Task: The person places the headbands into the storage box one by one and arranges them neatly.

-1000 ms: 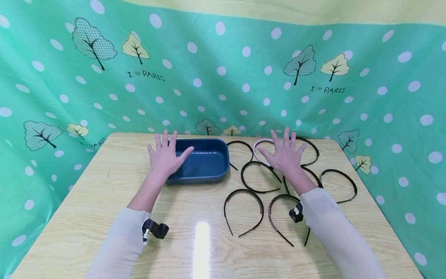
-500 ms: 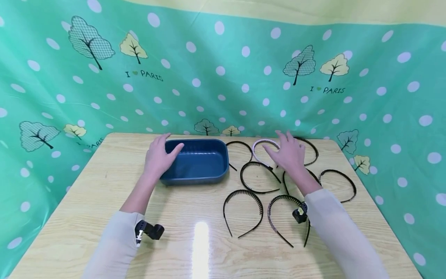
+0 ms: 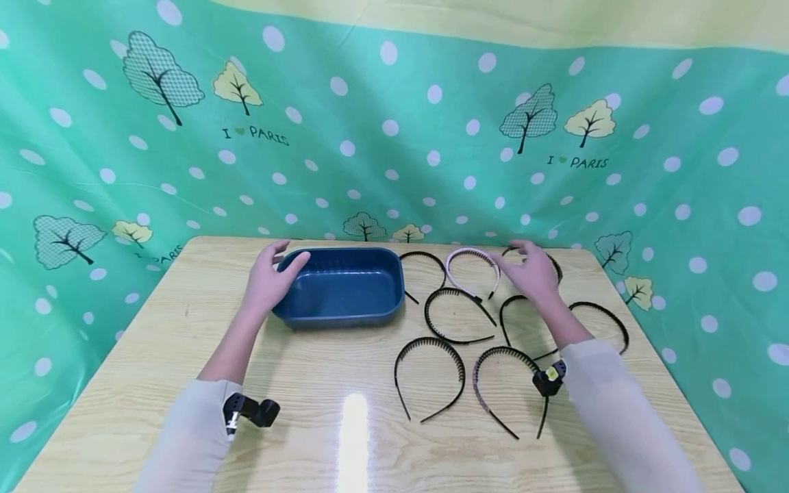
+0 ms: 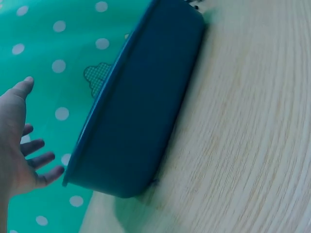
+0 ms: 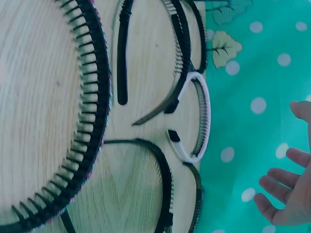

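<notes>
My left hand (image 3: 269, 279) hovers at the left end of a dark blue rectangular plastic basin (image 3: 339, 320), thumb over its rim, fingers loosely bent. In the left wrist view, that hand (image 4: 24, 150) holds nothing. My right hand (image 3: 533, 275) is above the back right headbands, fingers relaxed, partly covering a black headband (image 3: 559, 268). Left of it lies a white headband (image 3: 448, 268) with dark tips. In the right wrist view, the right hand (image 5: 289, 189) is empty, and a black toothed headband (image 5: 101, 102) looms closest.
Several more black headbands lie spread on the right half of the wooden table (image 3: 308, 424), including one at the front (image 3: 464, 373) and a patterned one (image 3: 476, 383) beside it. A green polka-dot cloth (image 3: 394, 157) hangs behind the table.
Both hands have lowered from a spread-finger pose and moved apart, left hand leftward and right hand rightward. Their fingers have relaxed. The basin's left end is now more exposed; the headbands stay put.
</notes>
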Demonstrator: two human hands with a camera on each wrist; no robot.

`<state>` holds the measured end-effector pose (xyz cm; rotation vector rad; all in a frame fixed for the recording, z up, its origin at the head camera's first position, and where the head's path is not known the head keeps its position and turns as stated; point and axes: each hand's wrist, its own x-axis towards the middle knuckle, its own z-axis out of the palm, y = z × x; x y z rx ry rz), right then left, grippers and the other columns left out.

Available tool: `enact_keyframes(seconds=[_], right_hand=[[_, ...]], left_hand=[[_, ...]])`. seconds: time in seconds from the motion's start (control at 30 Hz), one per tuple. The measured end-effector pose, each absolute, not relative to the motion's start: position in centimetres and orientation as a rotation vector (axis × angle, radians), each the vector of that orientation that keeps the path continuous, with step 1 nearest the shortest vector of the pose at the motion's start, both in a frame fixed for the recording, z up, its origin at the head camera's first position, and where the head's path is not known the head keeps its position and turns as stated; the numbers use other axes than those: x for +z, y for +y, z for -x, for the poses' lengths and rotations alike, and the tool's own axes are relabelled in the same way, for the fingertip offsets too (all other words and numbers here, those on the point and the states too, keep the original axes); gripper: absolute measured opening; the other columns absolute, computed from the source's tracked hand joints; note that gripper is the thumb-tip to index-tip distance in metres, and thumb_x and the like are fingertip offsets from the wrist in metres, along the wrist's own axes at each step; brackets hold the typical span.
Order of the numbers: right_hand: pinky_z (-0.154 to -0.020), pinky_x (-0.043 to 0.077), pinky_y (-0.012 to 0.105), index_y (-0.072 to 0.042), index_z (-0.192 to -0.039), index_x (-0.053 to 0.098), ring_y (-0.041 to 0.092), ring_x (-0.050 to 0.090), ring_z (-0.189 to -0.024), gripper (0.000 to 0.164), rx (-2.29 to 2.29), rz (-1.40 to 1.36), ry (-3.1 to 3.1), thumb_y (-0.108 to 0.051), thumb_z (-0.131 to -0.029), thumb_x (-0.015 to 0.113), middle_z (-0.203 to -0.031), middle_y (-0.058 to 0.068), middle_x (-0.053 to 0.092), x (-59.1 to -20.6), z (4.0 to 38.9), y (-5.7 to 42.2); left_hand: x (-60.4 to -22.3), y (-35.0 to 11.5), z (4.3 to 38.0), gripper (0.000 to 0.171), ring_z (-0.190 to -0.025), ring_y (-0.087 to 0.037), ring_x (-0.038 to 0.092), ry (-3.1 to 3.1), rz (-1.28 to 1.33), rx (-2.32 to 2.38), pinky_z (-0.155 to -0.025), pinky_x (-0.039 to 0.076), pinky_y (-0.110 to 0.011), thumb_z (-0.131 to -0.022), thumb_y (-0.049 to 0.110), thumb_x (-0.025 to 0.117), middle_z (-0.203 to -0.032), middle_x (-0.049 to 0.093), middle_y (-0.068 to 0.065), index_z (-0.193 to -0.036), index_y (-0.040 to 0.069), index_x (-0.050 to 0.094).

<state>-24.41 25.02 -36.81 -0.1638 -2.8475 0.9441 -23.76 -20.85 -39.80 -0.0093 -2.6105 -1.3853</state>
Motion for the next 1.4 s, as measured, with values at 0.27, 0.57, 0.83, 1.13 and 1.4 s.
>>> enact_keyframes(seconds=[0.27,0.57,0.83,1.13,1.4], right_hand=[[-0.093,0.042,0.054,-0.004,-0.139,0.038,0.042,0.042,-0.123,0.079,1.111,0.252,-2.843,-0.060,-0.085,0.053,-0.138,0.026,0.042,-36.4,23.7,27.7],[-0.090,0.040,0.055,-0.005,-0.142,0.035,0.045,0.040,-0.122,0.082,1.147,0.293,-2.847,-0.062,-0.085,0.050,-0.137,0.028,0.041,-36.4,23.0,30.3],[-0.089,0.040,0.056,-0.005,-0.143,0.033,0.046,0.041,-0.119,0.087,1.136,0.318,-2.886,-0.066,-0.083,0.048,-0.136,0.030,0.041,-36.7,22.7,32.5],[-0.083,0.044,0.051,-0.001,-0.143,0.033,0.046,0.043,-0.116,0.087,1.120,0.390,-2.936,-0.065,-0.085,0.047,-0.135,0.032,0.040,-37.5,21.9,35.6],[-0.081,0.043,0.052,0.003,-0.141,0.034,0.047,0.043,-0.113,0.081,1.117,0.424,-2.928,-0.058,-0.088,0.047,-0.132,0.034,0.040,-38.5,20.8,37.7]], left_hand=[[-40.4,-21.7,23.8,0.072,-0.129,-0.037,0.040,-2.516,-0.043,-1.526,-0.103,0.036,-0.051,-0.085,0.051,0.060,-0.143,0.043,-0.015,-0.139,0.005,0.041],[-40.7,-22.6,23.6,0.072,-0.129,-0.038,0.040,-2.493,-0.091,-1.557,-0.102,0.038,-0.050,-0.086,0.049,0.060,-0.141,0.044,-0.017,-0.138,0.002,0.041],[-41.5,-23.5,23.2,0.068,-0.128,-0.043,0.038,-2.578,-0.042,-1.476,-0.103,0.034,-0.054,-0.089,0.038,0.061,-0.142,0.040,-0.023,-0.138,-0.003,0.038],[-42.2,-24.4,22.9,0.067,-0.129,-0.047,0.033,-2.762,-0.011,-1.333,-0.104,0.031,-0.057,-0.092,0.033,0.056,-0.142,0.033,-0.031,-0.142,-0.004,0.030],[-43.1,-24.5,22.8,0.068,-0.129,-0.048,0.033,-2.768,-0.034,-1.404,-0.105,0.031,-0.056,-0.092,0.032,0.057,-0.143,0.033,-0.030,-0.143,-0.004,0.028]])
